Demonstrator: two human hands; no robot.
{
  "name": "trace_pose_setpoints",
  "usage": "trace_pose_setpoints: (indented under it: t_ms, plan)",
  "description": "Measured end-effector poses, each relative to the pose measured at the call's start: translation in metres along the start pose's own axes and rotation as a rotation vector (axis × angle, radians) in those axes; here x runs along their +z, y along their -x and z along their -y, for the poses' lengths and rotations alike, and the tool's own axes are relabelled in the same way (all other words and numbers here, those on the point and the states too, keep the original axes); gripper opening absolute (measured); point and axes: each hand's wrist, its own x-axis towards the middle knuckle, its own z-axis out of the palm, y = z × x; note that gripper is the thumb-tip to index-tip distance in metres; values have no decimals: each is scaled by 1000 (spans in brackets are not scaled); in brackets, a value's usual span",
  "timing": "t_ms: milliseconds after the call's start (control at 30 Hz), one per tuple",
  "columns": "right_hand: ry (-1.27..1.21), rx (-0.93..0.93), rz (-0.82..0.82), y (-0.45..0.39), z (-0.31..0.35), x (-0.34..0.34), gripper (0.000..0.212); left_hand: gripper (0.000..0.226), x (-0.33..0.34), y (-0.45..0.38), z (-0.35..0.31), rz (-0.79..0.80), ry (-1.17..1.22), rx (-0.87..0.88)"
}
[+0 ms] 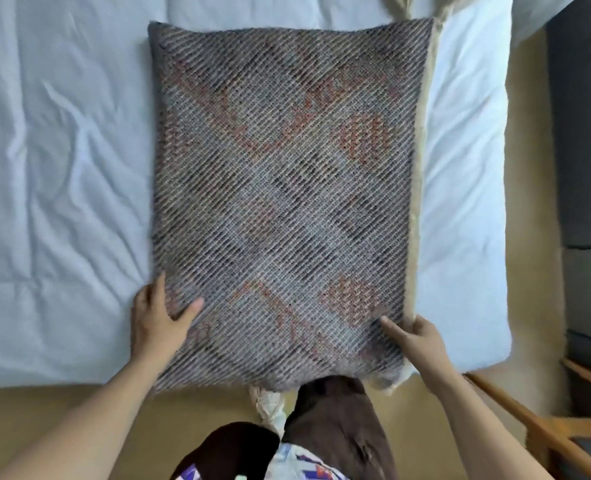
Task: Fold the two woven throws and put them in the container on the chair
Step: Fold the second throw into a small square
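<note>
A grey woven throw [287, 188] with rust-red patterning lies folded into a tall rectangle on the white bed, its near end hanging slightly over the bed's front edge. A beige underside or second layer [420, 188] shows along its right side, with beige tassels [399, 5] at the far edge. My left hand [160, 315] grips the throw's near left edge, thumb on top. My right hand [415, 336] grips the near right edge, thumb on top. The container is not in view.
The white quilted bed cover [62, 202] spreads to the left and right of the throw. A wooden chair frame [543, 434] stands at the lower right beside dark grey furniture [578, 133]. Tan floor lies below the bed edge.
</note>
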Motion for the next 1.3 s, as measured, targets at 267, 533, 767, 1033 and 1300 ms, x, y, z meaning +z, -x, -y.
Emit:
trace_pose_setpoints:
  t_ms: [267,533,767,1033,1300]
  plan:
    - [168,1,-61,41,-99,28,43,64,21,58,62,-95,135,-137]
    - [-56,-75,-187,143,-92,28,32,18,-20,106,106,-178,362,-70]
    - [-122,-171,-151,235,-61,-6,27,27,-96,134,110,16,585,10]
    - [-327,-322,-107,295,14,-71,28,30,-213,136,73,354,1036,65]
    - [-710,-467,29,259,163,-123,17,16,-288,99,-67,214,1378,51]
